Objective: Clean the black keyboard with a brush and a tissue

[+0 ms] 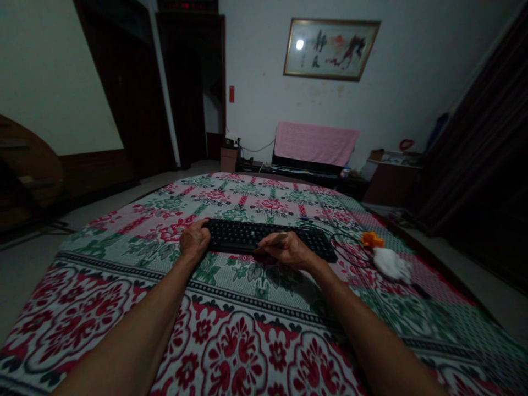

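A black computer keyboard (235,234) lies flat across the patterned cloth in front of me. My left hand (195,240) is closed around its left end, thumb along the top edge. Over the front edge, right of the keyboard's middle, my right hand (286,248) is closed in a pinch on a slim tool with a light-brown handle (279,238). The tool's dark lower end points down and left at the keyboard's front edge. My fingers cover most of it, so its kind is not clear. The keyboard's black cable (348,250) loops at the right.
A patterned red, green and white cloth (239,352) covers the bed-like surface. To the right lie an orange object (372,240), a crumpled white cloth or glove (391,264) and a small dark item (421,290). Beyond stands a low cabinet with a pink towel (315,144) over a dark panel.
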`<state>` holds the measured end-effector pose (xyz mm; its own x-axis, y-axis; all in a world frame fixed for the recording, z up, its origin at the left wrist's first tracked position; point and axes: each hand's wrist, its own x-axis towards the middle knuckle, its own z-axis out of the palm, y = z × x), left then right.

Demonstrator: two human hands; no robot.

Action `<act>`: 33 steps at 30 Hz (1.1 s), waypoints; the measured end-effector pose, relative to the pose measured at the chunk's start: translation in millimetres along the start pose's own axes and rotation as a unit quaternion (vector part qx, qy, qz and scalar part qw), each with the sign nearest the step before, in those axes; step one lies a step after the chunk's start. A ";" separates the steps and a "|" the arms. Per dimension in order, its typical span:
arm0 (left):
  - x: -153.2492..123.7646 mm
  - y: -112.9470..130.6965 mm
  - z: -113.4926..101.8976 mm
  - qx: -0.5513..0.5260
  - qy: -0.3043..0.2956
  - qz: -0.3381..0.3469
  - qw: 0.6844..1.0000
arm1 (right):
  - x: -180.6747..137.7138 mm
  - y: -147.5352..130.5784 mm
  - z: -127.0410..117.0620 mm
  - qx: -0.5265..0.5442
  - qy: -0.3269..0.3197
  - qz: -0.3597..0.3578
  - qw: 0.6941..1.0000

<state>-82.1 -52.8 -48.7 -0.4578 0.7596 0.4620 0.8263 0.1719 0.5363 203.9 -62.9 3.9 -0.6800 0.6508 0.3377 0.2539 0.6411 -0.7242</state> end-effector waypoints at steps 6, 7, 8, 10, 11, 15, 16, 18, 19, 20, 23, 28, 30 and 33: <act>-0.3 0.0 0.0 -0.009 -0.002 0.002 1.000 | -4.7 2.7 -22.0 -0.129 -0.004 0.016 0.991; -0.3 0.4 -0.3 -0.009 -0.003 0.000 1.000 | -5.1 4.2 -24.5 -0.134 0.007 0.025 0.991; -0.4 0.9 -0.9 -0.008 -0.005 -0.001 1.000 | -5.2 5.8 -26.1 -0.133 0.021 0.034 0.990; -0.8 2.1 -2.4 -0.006 -0.010 -0.001 1.000 | -4.4 8.6 -26.5 -0.122 0.057 0.043 0.990; -1.0 2.7 -3.2 -0.005 -0.012 0.000 1.000 | -3.5 9.8 -25.7 -0.113 0.078 0.042 0.990; -1.9 5.2 -4.9 -0.017 -0.015 -0.001 1.000 | 0.5 13.9 -21.0 -0.085 0.135 0.041 0.986; -2.3 6.0 -4.5 -0.022 -0.014 0.000 1.000 | 1.1 15.3 -20.3 -0.080 0.145 0.048 0.985; -3.4 8.7 -2.9 -0.029 -0.016 0.012 0.999 | 1.8 18.6 -20.0 -0.064 0.163 0.065 0.982; -4.2 10.5 -1.7 -0.032 -0.018 0.017 0.999 | 1.9 20.2 -20.3 -0.054 0.172 0.073 0.981; -5.1 12.8 -0.5 -0.033 -0.017 0.021 0.999 | 1.9 21.5 -20.8 -0.047 0.181 0.077 0.979; -8.2 21.7 3.1 -0.034 -0.003 0.072 0.997 | 1.1 22.7 -23.9 -0.046 0.205 0.078 0.974; -14.2 35.6 6.6 -0.030 -0.013 0.229 0.973 | 0.1 20.1 -29.1 -0.080 0.229 0.083 0.967; -16.4 37.5 7.4 -0.013 -0.037 0.247 0.968 | 1.7 20.3 -30.0 -0.093 0.223 0.081 0.967; -18.6 36.6 8.8 0.013 -0.045 0.255 0.966 | 7.8 21.1 -29.3 -0.107 0.196 0.076 0.972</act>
<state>-40.4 -55.1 -43.9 0.0411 0.8010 0.5972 0.9449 -0.2254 0.2372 224.1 -32.4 8.9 -0.3199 0.8229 0.4696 0.4975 0.5677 -0.6559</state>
